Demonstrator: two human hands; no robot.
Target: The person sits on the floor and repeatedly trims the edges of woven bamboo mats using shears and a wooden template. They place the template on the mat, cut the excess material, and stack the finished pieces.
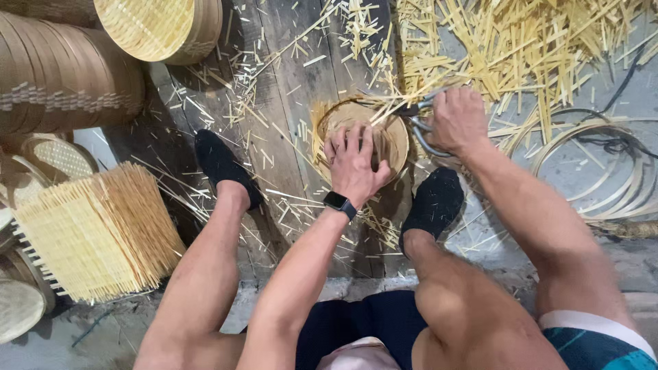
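Left hand (354, 164) presses flat, fingers spread, on a round woven bamboo tray (363, 140); right hand (456, 120) grips shears (419, 127). Strip ends still protrude at the tray's upper rim: trimming seems unfinished.

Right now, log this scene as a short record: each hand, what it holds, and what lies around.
left hand: pressed flat on the round woven bamboo tray
right hand: gripping grey metal shears at the tray's rim
surface: dark wooden boards strewn with pale bamboo offcuts
nearby: stacked woven baskets, square woven bamboo mat, coiled bamboo hoops
feet: black socks
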